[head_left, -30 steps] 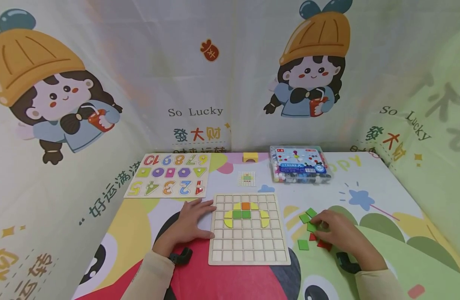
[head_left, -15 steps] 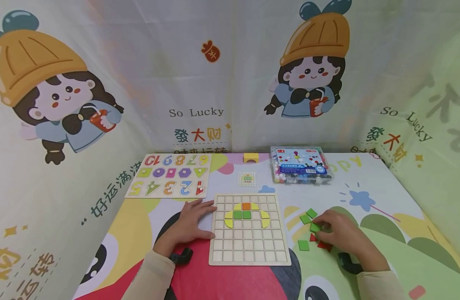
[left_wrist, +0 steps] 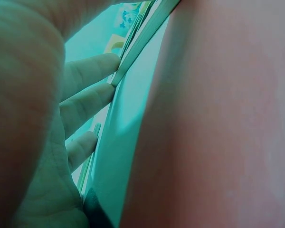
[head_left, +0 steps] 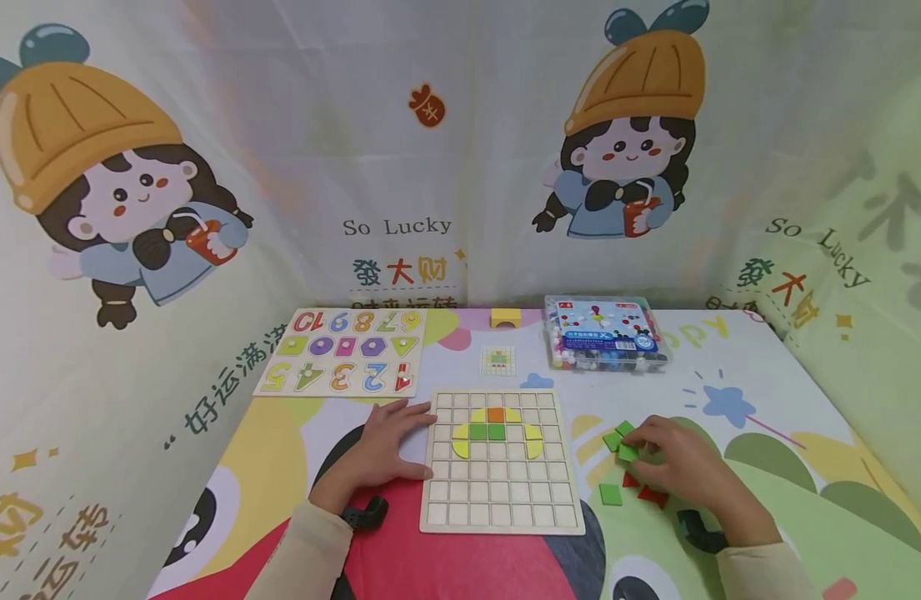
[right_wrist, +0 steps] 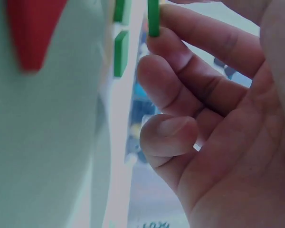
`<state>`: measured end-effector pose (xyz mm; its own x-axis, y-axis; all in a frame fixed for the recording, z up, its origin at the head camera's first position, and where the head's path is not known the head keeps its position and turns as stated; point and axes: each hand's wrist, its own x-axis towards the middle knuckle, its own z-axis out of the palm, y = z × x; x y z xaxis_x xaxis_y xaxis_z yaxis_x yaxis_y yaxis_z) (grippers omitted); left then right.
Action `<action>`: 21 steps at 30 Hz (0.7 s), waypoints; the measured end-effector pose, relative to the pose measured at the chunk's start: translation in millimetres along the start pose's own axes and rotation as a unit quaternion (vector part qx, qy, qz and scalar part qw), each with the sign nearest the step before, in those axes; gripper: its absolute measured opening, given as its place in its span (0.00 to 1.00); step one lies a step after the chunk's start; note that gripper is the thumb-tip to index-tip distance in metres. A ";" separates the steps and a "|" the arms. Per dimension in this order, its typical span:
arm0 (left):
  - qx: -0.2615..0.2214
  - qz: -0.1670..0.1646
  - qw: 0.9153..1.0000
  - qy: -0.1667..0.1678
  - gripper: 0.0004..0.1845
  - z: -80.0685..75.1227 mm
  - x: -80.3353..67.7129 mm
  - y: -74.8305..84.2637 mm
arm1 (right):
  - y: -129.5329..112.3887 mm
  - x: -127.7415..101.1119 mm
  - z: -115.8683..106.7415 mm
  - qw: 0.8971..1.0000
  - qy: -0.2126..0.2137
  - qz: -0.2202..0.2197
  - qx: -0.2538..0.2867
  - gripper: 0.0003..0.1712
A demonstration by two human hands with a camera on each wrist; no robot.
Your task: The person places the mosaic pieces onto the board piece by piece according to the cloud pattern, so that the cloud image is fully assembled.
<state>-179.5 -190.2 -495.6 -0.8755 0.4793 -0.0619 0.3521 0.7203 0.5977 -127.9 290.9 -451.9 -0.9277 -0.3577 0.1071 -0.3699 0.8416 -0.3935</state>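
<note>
My right hand (head_left: pixel 676 457) pinches a green square tile (head_left: pixel 628 452) just over the table, right of the board. In the right wrist view that green tile stands edge-on at the fingertips (right_wrist: pixel 160 40). Other green tiles (head_left: pixel 611 494) and red triangular pieces (head_left: pixel 653 497) lie close around this hand. My left hand (head_left: pixel 388 446), fingers and thumb spread, rests along the left edge of the wooden grid board (head_left: pixel 501 492). On the board sit an orange square (head_left: pixel 495 414), two green squares (head_left: pixel 487 432) and several yellow rounded pieces (head_left: pixel 461 448).
Behind the board lies a small pattern card (head_left: pixel 498 361). A number puzzle board (head_left: pixel 340 348) is at the back left, a yellow arch block (head_left: pixel 506 317) at the back middle. A clear plastic box (head_left: pixel 606 333) of colored parts stands back right, before a printed cloth wall.
The green tile has come up off the table between my right fingers, tilting and shifting slightly. My left hand keeps its place at the board.
</note>
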 end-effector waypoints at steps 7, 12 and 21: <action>-0.001 -0.001 1.000 0.000 0.46 1.0 0.5 -0.6 | -13.8 11.1 -6.6 1.000 0.002 -0.026 0.016 0.13; 0.000 0.002 1.000 0.000 0.46 0.7 0.9 -1.6 | -24.5 21.0 -6.6 0.999 -0.008 -0.034 0.028 0.13; -0.007 0.008 1.000 0.000 0.45 -0.6 1.6 -3.7 | -49.3 51.1 2.3 0.995 -0.036 -0.080 0.048 0.14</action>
<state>-182.3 -192.4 -497.4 -0.8697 0.4908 -0.0523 0.3617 0.7059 0.6090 -157.0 230.1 -429.1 -0.8497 -0.5155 0.1105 -0.5030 0.7299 -0.4628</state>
